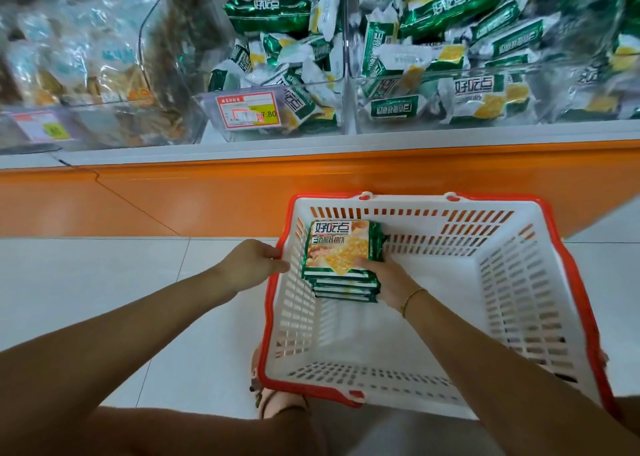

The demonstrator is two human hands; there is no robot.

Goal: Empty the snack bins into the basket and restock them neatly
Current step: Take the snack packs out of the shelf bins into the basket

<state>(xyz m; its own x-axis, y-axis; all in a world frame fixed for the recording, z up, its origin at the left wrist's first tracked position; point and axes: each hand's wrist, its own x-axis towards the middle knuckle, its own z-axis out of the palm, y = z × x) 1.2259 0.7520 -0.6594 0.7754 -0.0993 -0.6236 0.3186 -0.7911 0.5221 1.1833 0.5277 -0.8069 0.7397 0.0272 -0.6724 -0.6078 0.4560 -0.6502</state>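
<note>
A white basket with a red rim [540, 282] stands on the floor in front of me. Inside it, against the left wall, my right hand [388, 279] grips a stack of green snack packets [341, 258] from the right side. My left hand [254, 261] holds the basket's left rim from outside, fingers curled over the edge. Above, clear plastic snack bins [277, 109] hold many loose green and white packets [485, 85] of the same brand. The rest of the basket floor is bare.
An orange shelf base [207, 199] runs below the bins. A price label [247, 111] is fixed to the middle bin's front. Further left, another clear bin [86, 74] holds blurred pale packets. White floor tiles [104, 282] lie around the basket, which rests near my knees.
</note>
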